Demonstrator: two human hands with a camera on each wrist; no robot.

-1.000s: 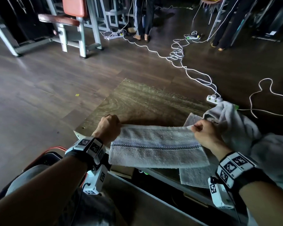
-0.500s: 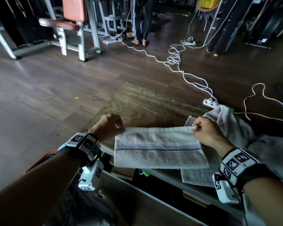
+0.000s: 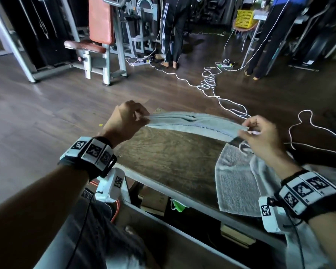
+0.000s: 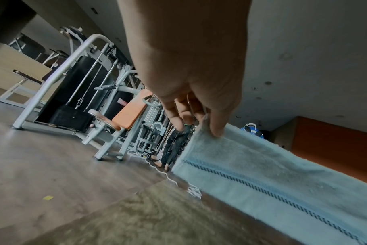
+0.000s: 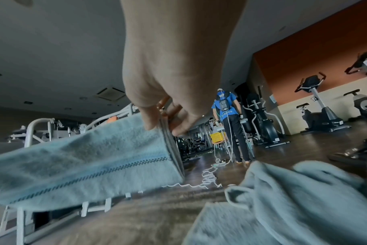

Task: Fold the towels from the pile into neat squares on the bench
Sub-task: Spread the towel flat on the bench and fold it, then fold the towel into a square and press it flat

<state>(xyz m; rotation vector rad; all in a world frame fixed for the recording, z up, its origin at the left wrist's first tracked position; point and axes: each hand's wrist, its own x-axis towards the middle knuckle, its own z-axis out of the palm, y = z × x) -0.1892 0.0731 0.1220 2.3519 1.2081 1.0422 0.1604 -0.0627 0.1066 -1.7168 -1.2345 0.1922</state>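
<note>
Folded grey terry towel (image 3: 194, 124) hangs stretched mid-frame above the wood-grain worktop (image 3: 169, 162), left hand (image 3: 124, 121) pinching one end, right hand (image 3: 260, 133) the other; rumpled towel pile (image 3: 239, 183) lower right

- Left hand (image 3: 127, 121) raised at left, fingers curled, thumb and fingertips pinching.
- Right hand (image 3: 260, 135) raised at right, likewise pinching; both forearms extended forward.
</note>
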